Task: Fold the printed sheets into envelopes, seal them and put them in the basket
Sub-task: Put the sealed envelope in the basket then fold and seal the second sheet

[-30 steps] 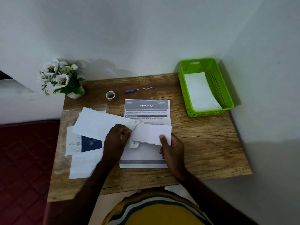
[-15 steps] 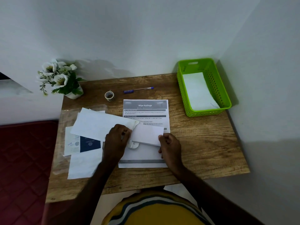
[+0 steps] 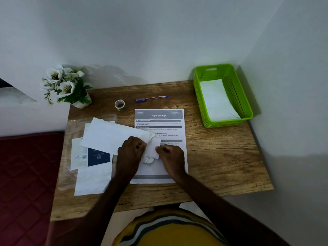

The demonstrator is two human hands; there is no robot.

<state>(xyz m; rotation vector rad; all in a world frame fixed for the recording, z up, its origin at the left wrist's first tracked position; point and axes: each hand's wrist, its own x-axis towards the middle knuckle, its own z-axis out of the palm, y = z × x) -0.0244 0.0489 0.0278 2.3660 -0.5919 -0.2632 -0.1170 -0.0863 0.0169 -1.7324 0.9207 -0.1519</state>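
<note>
Home corner, small desk [image 3: 221, 162], mattress [image 3: 26, 174]

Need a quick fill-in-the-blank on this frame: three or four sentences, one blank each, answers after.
1. The green plastic basket holds one white ____.
2. The blue pen lies beyond the printed sheet headed "Wipe ____".
3. Both the left hand and the right hand grip the folded white ____.
4. The small tape roll sits between the pen and the potted white ____.

Answers: envelope; Railings; paper; flowers

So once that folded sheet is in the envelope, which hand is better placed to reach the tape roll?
Probably the left hand: the tape roll stands beyond it, while the right hand would have to cross over.
</note>
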